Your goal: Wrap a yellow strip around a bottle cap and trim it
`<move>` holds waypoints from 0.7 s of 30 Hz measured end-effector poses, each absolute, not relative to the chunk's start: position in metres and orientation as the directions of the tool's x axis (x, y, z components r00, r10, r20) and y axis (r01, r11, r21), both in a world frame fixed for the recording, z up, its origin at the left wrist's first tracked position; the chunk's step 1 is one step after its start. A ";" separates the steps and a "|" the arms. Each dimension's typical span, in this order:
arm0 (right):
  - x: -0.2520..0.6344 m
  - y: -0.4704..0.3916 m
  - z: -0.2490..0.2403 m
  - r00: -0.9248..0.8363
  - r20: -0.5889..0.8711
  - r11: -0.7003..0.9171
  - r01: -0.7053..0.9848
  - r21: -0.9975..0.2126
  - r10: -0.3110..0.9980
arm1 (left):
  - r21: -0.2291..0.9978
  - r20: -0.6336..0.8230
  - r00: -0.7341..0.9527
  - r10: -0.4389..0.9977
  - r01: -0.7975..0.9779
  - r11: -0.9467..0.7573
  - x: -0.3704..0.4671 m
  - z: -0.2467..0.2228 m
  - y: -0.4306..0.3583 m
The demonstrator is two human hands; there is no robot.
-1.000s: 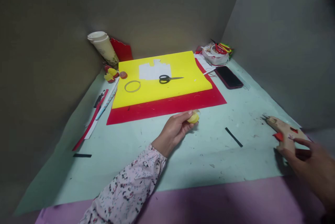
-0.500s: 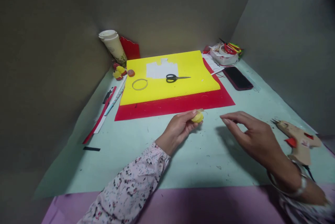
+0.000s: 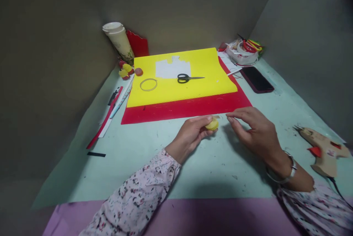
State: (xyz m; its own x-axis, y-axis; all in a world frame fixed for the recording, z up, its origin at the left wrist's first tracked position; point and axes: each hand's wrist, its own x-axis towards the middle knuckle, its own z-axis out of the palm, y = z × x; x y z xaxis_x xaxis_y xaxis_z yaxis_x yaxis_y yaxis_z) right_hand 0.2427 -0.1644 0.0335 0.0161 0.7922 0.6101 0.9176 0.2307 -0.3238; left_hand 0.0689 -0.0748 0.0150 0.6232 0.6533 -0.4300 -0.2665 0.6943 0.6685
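The left hand (image 3: 191, 134) pinches a small yellow ribbed roll (image 3: 212, 124) in its grip, low over the pale green bench (image 3: 143, 162). The right hand (image 3: 255, 133) hovers just beside the roll, fingers (image 3: 234, 117) spread and pointing at it (touching or not, unclear). A glue gun (image 3: 322, 149) lies at the right. Behind, scissors (image 3: 189, 78) and a thin ring (image 3: 148, 84) rest on a yellow sheet (image 3: 206, 63) over a red sheet (image 3: 190, 107), with a phone (image 3: 257, 79) beside them.
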 end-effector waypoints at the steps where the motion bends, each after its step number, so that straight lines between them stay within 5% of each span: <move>1: 0.244 -0.164 0.035 0.003 0.615 0.238 0.921 -0.309 0.788 | 0.678 -0.428 0.626 0.652 -0.255 0.689 0.069 0.016 -0.075; 21: 0.246 -0.166 0.037 -0.091 0.508 0.225 0.952 -0.209 0.857 | 0.826 -0.335 0.651 0.681 -0.145 0.545 0.072 0.011 -0.082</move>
